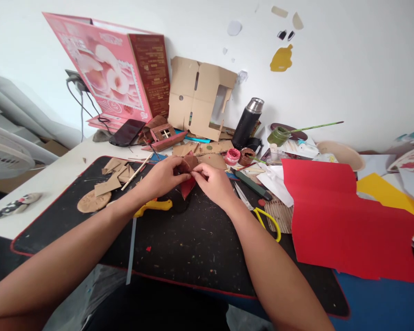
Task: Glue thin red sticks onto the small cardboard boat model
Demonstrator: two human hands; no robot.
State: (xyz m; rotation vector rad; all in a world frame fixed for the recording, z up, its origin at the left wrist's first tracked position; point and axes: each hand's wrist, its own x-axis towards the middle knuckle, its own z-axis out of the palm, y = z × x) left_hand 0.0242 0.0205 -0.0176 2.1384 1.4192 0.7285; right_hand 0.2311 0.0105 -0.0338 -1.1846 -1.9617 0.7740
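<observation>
Between my hands, above the black mat (193, 248), is a small red-brown cardboard model (187, 188) with a pointed lower end. My left hand (166, 177) is closed on its left side, thumb and fingers curled round it. My right hand (212, 183) pinches at its right edge with thumb and fingertips; anything smaller in that pinch is hidden. A yellow-handled tool (155, 207) lies by my left forearm, partly covered. Scissors (258, 214) with yellow handles and a dark green cutter (251, 184) lie right of my right hand.
Cardboard scraps (112, 179) and a thin stick (136, 172) lie at left. Behind stand a painted model boat (165, 138), paint jars (232, 156), a black flask (247, 124), a cut cardboard sheet (200, 96) and a pink box (106, 69). Red sheet (345, 225) covers the right side.
</observation>
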